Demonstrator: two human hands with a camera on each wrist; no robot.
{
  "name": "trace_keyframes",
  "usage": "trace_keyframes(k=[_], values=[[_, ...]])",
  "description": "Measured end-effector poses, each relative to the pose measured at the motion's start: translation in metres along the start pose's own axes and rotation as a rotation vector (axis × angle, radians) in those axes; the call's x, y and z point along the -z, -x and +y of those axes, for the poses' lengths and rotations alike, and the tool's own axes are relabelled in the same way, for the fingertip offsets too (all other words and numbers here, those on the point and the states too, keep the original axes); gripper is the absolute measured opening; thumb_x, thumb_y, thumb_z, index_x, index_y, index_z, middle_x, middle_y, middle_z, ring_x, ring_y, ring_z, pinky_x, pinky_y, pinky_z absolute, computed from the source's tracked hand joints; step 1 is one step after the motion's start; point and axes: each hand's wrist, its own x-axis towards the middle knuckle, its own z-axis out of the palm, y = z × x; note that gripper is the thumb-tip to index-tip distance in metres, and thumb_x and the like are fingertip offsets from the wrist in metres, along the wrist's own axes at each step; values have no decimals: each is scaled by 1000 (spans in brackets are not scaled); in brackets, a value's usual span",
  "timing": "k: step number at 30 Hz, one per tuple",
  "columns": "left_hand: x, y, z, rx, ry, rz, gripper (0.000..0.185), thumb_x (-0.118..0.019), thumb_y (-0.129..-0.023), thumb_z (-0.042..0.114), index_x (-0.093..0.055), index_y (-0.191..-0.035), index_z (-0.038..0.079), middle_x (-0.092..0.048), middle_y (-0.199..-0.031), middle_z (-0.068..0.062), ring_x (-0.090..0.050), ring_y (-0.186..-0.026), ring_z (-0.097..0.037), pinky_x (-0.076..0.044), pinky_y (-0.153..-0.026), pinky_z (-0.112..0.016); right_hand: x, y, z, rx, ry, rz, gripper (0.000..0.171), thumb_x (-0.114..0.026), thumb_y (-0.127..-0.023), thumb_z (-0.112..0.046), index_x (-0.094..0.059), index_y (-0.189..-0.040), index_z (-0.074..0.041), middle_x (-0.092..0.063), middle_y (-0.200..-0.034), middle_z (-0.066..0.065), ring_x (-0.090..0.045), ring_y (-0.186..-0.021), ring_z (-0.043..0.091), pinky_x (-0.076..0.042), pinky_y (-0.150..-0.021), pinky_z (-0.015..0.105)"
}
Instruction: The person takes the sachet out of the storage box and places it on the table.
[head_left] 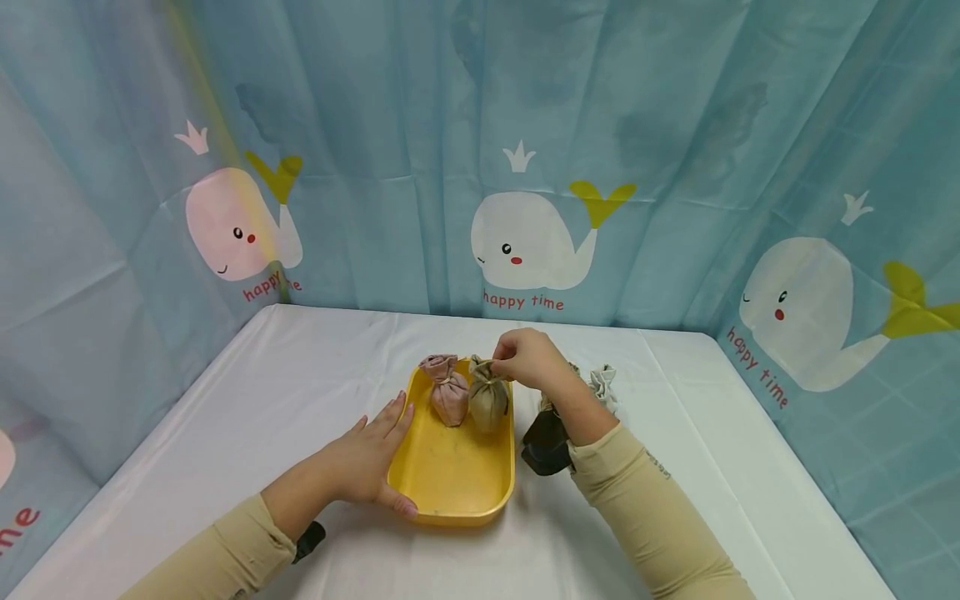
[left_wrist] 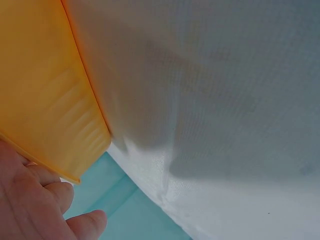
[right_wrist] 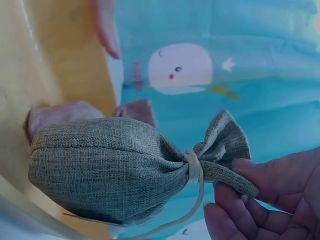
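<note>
A yellow tray (head_left: 450,483) stands on the white table. My left hand (head_left: 367,458) rests along its left side, fingers spread over the rim and thumb at the near corner; the left wrist view shows the fingers (left_wrist: 37,185) against the tray's edge. Between thumb and fingers, my right hand (head_left: 532,362) pinches the gathered neck of an olive-green cloth pouch (right_wrist: 110,170), tied with a pale cord. This pouch is at the tray's far right corner. Beside it, a pink cloth pouch (head_left: 450,400) stands in the far part of the tray.
Right of the tray, partly behind my right wrist, are a whitish patterned pouch (head_left: 603,385) and another pouch mostly hidden. A black strap-like object (head_left: 546,446) shows under the right forearm. Blue curtains (head_left: 420,167) with whale prints enclose the table's back and sides.
</note>
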Motion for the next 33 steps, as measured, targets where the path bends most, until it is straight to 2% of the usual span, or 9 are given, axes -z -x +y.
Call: trace_keyframes(k=[8, 15, 19, 25, 33], values=[[-1, 0, 0, 9, -5, -6, 138, -50, -45, 88, -7, -147, 4, 4, -153, -15, -6, -139, -27, -19, -104, -57, 21, 17, -10, 36, -64, 13, 9, -65, -85, -17, -66, -76, -14, -63, -71, -1, -59, -66, 13, -46, -58, 28], [-2, -1, -1, 22, -4, -13, 139, -50, -45, 88, -6, -147, 6, 4, -153, -13, -6, -140, -27, -18, -105, -56, 42, 33, -13, 10, -163, 22, 11, -61, -88, -16, -65, -80, -10, -63, -77, 3, -61, -71, 16, -49, -63, 30], [-2, -1, -1, 28, 0, -15, 140, -50, -44, 88, -6, -147, 6, 5, -153, -13, -5, -140, -26, -18, -105, -56, 54, 40, -9, 7, -184, 37, 11, -60, -89, -16, -64, -82, -8, -62, -79, 5, -61, -73, 18, -49, -65, 32], [-3, -3, -2, 41, -1, -24, 141, -49, -42, 90, -3, -147, 7, 8, -153, -10, -3, -140, -24, -17, -106, -54, 71, 52, 1, 53, -213, 66, 10, -59, -89, -13, -64, -85, -5, -62, -82, 7, -61, -77, 20, -50, -69, 35], [-3, -1, -2, 15, -4, -6, 140, -50, -44, 89, -6, -147, 4, 4, -153, -14, -6, -139, -27, -19, -105, -55, 88, 70, 17, 74, -195, 109, 10, -58, -90, -12, -64, -89, -4, -63, -82, 7, -59, -76, 20, -48, -71, 34]])
